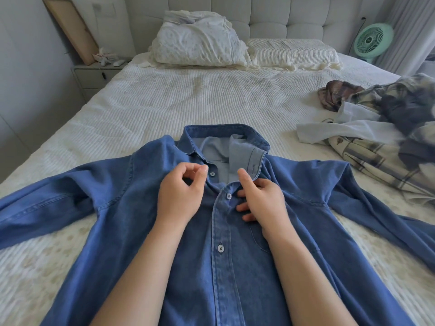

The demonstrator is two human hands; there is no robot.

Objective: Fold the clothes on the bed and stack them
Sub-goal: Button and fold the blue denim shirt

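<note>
Both hands' curled fingers (200,169) pinch the flat, half-buttoned denim shirt (235,267) near its collar.

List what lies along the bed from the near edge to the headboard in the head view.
Denim shirt → hands at its collar, left hand, right hand → bare bedspread → pillows → headboard.

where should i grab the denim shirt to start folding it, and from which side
Take the denim shirt at its shoulder seams, one in each hand, coming from the outer sides. It lies flat, front up, sleeves spread wide, so each side can likely fold inward. The left hand and right hand are both at the collar.
</note>
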